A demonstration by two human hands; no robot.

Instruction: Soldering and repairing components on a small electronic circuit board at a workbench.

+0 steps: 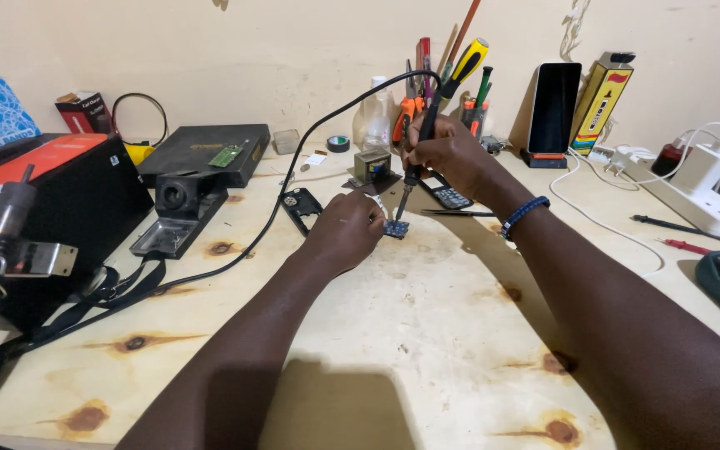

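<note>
At the far left a dark tool on a metal clamp (6, 242) stands at the edge of the pale wooden table (427, 350), with a black box with a red-orange top (60, 196) behind it. Next to that sits a black stand with a metal tray (178, 212), and behind it a flat dark case (206, 150) carrying a small green board (227, 155). A black cable (277, 208) runs from the left edge across the table and arcs up to the soldering iron (417, 154).

Near the middle, the left hand (345, 229) rests on the table with its fingers curled, pinching the edge of a small blue circuit board (395, 227) that lies flat on the wood. Just right of it, the right hand (447, 150) is clenched around the soldering iron handle, holding it nearly upright with the tip down on the blue board. A blue beaded bracelet (524, 214) circles the right wrist.

Behind the hands stands a cluster of screwdrivers and tools (460, 75). Further right, a dark phone (553, 107) leans against the wall beside a yellow box (600, 100). At the far right lies a white power strip (697, 196) with a white charger plugged in, and 2 probes lie near it on the table.
</note>
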